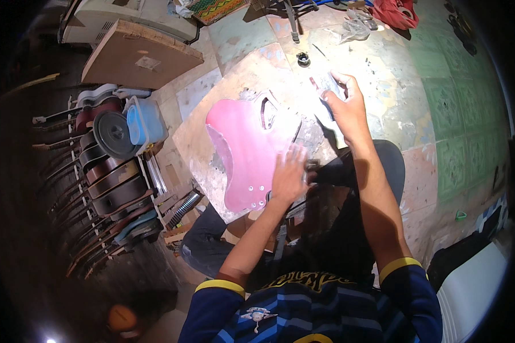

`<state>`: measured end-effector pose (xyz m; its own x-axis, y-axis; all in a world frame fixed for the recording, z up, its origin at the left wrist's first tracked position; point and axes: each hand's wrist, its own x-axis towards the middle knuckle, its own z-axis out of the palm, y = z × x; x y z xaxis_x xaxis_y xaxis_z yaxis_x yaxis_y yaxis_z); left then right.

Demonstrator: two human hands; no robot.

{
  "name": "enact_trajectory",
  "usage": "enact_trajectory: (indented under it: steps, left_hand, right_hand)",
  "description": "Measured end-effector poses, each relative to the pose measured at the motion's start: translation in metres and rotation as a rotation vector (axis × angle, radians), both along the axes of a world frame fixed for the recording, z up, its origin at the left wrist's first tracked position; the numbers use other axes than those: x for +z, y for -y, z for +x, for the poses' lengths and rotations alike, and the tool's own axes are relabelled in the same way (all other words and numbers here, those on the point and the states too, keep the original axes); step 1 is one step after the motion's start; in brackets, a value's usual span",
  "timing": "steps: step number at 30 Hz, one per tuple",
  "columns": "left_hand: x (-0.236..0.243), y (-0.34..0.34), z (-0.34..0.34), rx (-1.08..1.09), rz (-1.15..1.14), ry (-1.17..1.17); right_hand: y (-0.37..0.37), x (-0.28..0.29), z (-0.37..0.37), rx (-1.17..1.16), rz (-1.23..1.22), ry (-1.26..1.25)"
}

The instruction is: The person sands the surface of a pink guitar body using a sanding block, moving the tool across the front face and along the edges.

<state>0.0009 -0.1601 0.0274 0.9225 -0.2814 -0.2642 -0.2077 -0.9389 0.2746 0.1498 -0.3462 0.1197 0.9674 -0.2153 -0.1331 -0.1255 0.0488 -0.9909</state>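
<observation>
A pink electric guitar body (234, 148) lies flat on a worn board (189, 137) in front of me. It has an oblong cutout near its far end and several small round holes near its close end. My left hand (290, 174) is at the body's right edge, fingers stretched out and a little blurred; whether it touches the surface I cannot tell. My right hand (349, 108) is raised to the right of the body. Its thumb and fingers close around a pale, long item (324, 111) with a reddish tip, washed out by glare.
Several guitars (117, 183) stand in a rack at the left, with a blue plastic container (142, 123) and a dark round lid (115, 134) beside them. A brown wooden panel (137, 57) leans behind. A small black pot (303, 59) and a red bag (396, 12) are farther off.
</observation>
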Motion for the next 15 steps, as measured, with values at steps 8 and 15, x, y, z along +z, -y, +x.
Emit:
enact_trajectory:
  steps: [8, 15]
  left_hand:
    - [-0.039, -0.16, -0.003, 0.714, -0.016, 0.052]
    - [-0.033, -0.098, -0.028, 0.543, 0.256, 0.119]
  right_hand:
    - [0.0, -0.001, 0.003, 0.003, 0.021, -0.013]
    - [-0.001, -0.004, 0.002, 0.034, -0.035, 0.023]
